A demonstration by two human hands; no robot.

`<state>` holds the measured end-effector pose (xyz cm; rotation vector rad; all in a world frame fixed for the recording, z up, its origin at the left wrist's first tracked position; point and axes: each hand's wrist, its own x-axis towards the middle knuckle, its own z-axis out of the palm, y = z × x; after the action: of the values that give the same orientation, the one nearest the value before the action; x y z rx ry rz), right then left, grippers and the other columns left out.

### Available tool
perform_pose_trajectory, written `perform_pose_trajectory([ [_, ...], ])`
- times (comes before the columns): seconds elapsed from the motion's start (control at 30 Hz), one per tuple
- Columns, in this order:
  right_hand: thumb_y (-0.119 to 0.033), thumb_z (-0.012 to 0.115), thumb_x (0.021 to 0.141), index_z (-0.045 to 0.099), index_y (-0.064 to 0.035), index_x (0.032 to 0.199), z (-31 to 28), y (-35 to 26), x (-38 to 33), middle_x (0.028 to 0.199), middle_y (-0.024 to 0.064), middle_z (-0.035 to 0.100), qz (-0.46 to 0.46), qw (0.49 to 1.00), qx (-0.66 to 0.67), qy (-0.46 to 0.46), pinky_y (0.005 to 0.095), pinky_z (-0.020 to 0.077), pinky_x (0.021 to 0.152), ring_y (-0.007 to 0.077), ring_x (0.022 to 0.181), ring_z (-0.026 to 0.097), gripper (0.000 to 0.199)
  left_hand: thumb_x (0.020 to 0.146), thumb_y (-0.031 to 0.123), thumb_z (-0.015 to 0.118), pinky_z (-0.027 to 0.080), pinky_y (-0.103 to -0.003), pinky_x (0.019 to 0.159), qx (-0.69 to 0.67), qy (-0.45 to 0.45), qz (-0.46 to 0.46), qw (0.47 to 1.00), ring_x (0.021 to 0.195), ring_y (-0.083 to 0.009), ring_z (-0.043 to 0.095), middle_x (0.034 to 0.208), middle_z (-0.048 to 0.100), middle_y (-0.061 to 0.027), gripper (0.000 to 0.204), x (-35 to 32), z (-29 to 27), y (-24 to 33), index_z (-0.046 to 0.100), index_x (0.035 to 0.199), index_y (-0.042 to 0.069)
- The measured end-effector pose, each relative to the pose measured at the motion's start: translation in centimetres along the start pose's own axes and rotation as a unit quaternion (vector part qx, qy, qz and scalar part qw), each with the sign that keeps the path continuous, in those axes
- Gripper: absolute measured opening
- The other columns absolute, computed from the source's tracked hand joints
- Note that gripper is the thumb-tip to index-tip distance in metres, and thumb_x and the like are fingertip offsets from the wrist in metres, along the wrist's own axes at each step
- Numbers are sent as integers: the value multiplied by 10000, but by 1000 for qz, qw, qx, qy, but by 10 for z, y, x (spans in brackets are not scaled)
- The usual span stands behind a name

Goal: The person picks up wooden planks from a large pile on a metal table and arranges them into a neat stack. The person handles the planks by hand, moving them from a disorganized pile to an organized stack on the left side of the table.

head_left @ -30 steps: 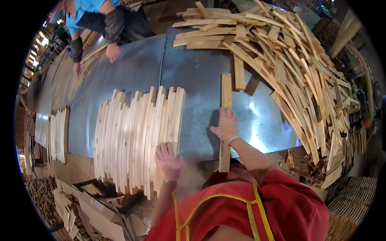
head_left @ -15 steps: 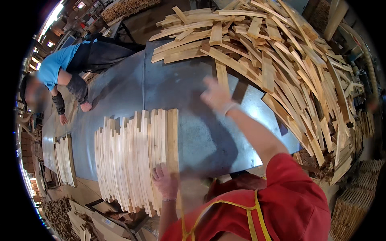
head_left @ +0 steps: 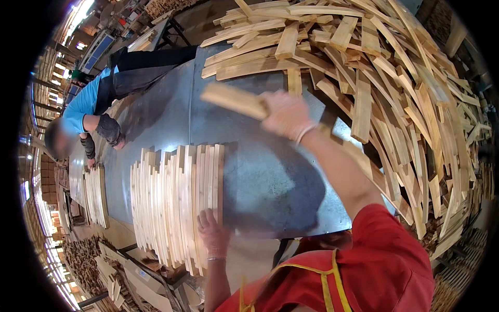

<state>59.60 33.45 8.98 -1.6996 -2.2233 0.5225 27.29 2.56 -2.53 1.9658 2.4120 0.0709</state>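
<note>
My right hand [head_left: 287, 113], in a pale glove, is closed around a wooden board [head_left: 234, 101] above the metal table. The board slants, its far end up and to the left; it looks blurred by motion. At the lower right of a row of wooden strips [head_left: 174, 203], my gloved left hand [head_left: 213, 233] lies with fingers stretched against the end strips. Those strips stand side by side, packed closely, with their far ends uneven.
A large loose heap of boards [head_left: 358, 99] covers the table's far right side. Across the metal table [head_left: 270, 177], a co-worker in a blue shirt [head_left: 78, 112] leans over a smaller row of strips [head_left: 94, 195]. Cardboard [head_left: 140, 281] lies below the table's left front.
My right hand, open before, now grips a board. The wide face at the row's right edge no longer shows. The co-worker's hand has moved to the smaller row.
</note>
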Motion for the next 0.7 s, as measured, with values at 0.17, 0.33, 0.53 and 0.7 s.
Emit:
perform_pose_trajectory([
  [0.17,-460,764,832,643,-57,1316,31,-86,-64,1153,215,719,-49,948,308,-69,451,538,1036,378,1151,691,641,774,44,855,549,-402,975,-582,-33,-78,809,1203,-241,624,1379,612,-181,803,25,-6,92,486,1487,24],
  [0.33,-495,763,866,595,14,1369,49,4,-43,1355,274,640,186,951,110,220,467,493,1100,414,1252,643,735,847,120,696,519,-404,1036,-459,-132,-150,865,1213,-305,643,1411,633,-161,667,28,-15,97,544,1492,43],
  [0.53,-279,771,879,674,67,1243,148,110,-24,1181,225,729,281,734,610,103,445,556,949,342,1085,708,512,823,324,751,286,-541,1244,43,-11,9,999,1525,-386,364,1631,441,-168,870,17,19,18,433,1600,95],
  [0.7,-262,782,951,604,54,1308,157,-46,-194,1046,152,730,204,629,750,20,397,612,753,231,938,713,509,901,298,735,517,-409,1027,-349,-72,-8,934,1272,-311,618,1419,616,-192,599,14,8,-11,622,1429,39],
])
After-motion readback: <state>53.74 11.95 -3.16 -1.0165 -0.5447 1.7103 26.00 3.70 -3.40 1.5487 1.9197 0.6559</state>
